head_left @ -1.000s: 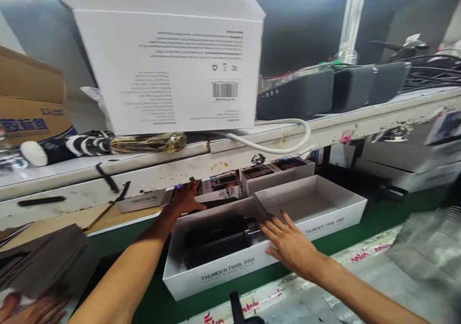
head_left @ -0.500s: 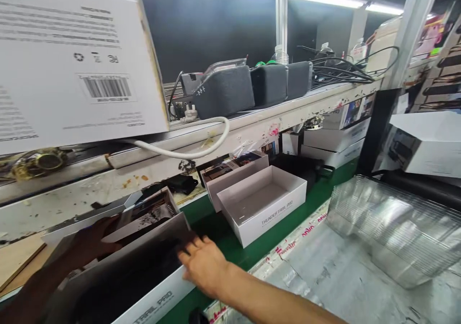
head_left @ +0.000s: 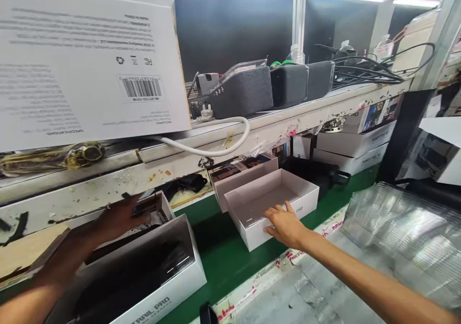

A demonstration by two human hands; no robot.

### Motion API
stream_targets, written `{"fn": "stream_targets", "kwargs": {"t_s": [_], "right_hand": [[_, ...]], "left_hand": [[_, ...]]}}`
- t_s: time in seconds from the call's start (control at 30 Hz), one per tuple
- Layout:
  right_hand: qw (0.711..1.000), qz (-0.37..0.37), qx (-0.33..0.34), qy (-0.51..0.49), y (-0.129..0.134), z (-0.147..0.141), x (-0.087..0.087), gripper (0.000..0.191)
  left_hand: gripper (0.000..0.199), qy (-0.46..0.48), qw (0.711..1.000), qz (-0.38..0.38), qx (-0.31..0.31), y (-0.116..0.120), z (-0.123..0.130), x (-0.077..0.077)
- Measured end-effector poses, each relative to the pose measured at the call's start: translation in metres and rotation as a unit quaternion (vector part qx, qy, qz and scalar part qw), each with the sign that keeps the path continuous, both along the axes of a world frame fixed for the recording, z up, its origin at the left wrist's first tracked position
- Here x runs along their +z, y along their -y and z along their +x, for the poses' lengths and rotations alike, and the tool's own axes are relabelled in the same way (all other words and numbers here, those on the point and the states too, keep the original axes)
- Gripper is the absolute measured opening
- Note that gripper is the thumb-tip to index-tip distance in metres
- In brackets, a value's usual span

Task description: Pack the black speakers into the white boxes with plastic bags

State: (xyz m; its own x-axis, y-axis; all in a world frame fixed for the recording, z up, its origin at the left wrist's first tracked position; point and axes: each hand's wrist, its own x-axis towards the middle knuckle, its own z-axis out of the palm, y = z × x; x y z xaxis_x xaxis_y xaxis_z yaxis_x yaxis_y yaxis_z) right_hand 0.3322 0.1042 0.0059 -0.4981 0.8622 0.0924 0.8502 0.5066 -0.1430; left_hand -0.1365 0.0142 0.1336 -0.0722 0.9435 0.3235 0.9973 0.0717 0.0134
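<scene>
My right hand (head_left: 286,224) is at the near wall of a white open box (head_left: 234,218), fingers over its rim and thumb against the outside. Some printed lettering is covered by the hand. My left hand (head_left: 117,218), blurred, reaches over a printed box part (head_left: 163,211) at the left, thumb and fingers apart. I see nothing held in it. Below it, a white box marked "TRAIL PRO" (head_left: 194,266) has a dark, shiny item (head_left: 144,276) inside, whose shape is unclear.
A green belt (head_left: 219,261) runs under the boxes. Above stands a shelf with grey fabric-covered units (head_left: 245,93), a looping white cable (head_left: 230,146) and a large printed carton (head_left: 97,93). Clear plastic trays (head_left: 399,237) are stacked at the right, and a wooden board (head_left: 32,252) lies left.
My right hand has left the near box's corner and moved right to the other white box. My left hand stays over the printed box part. The view has shifted left.
</scene>
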Motion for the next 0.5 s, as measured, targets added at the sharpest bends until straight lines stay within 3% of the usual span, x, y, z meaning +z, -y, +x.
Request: {"fn": "stream_targets", "kwargs": {"t_s": [0.1, 0.2, 0.3, 0.4, 0.5], "right_hand": [[0.998, -0.013, 0.054, -0.027, 0.016, -0.034, -0.007, 0.022], [0.989, -0.018, 0.137, -0.05, 0.039, -0.078, -0.015, 0.019], [0.981, -0.008, 0.181, -0.073, 0.054, -0.1, -0.013, 0.021], [0.988, 0.029, 0.106, -0.109, 0.038, -0.08, 0.008, 0.036], [0.99, 0.079, -0.066, -0.097, -0.016, -0.023, 0.038, 0.038]], "left_hand": [[0.075, 0.01, 0.995, -0.037, -0.09, -0.029, 0.068, -0.004], [0.071, 0.056, 0.986, -0.023, -0.156, -0.056, 0.134, -0.022], [0.07, 0.06, 0.976, -0.02, -0.209, -0.071, 0.175, -0.043], [0.072, 0.057, 0.972, -0.07, -0.216, -0.067, 0.187, -0.055], [0.073, 0.086, 0.971, -0.144, -0.169, -0.043, 0.182, -0.057]]}}
